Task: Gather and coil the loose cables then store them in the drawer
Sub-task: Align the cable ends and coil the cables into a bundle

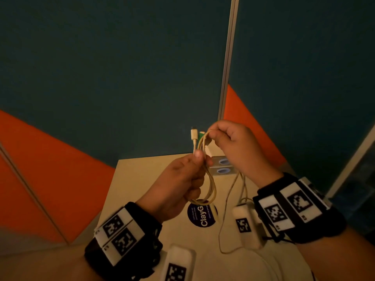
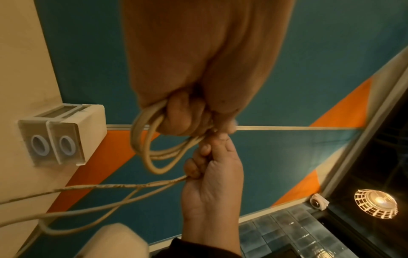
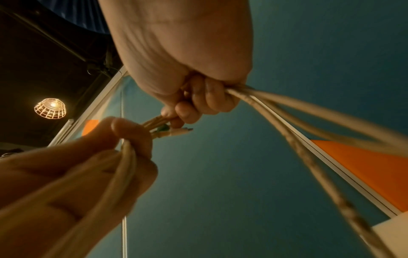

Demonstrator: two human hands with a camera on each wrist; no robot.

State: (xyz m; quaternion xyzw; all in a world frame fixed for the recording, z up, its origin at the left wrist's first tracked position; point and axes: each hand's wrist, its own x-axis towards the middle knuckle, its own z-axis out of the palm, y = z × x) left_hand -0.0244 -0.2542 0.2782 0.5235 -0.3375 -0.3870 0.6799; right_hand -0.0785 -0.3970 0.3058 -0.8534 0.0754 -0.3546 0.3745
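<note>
Several cream cables [image 1: 211,185] are gathered into a hanging loop above the pale table [image 1: 142,179]. My left hand [image 1: 199,160] grips the bundle at its middle, thumb on top. My right hand [image 1: 215,136] pinches the top of the loop, just above the left. A white connector [image 1: 194,134] and a green one [image 1: 201,135] stick up beside the right fingers. Loose strands [image 1: 230,197] trail from the right hand down to the table. The left wrist view shows the loops [image 2: 143,139] running under my curled left fingers [image 2: 176,118]. No drawer is in view.
A dark round sticker [image 1: 203,216] lies on the table under the loop. Two small clear boxes [image 1: 222,166] sit at the table's far edge against the teal and orange wall [image 1: 121,78]. A lit cage lamp [image 2: 375,203] hangs overhead.
</note>
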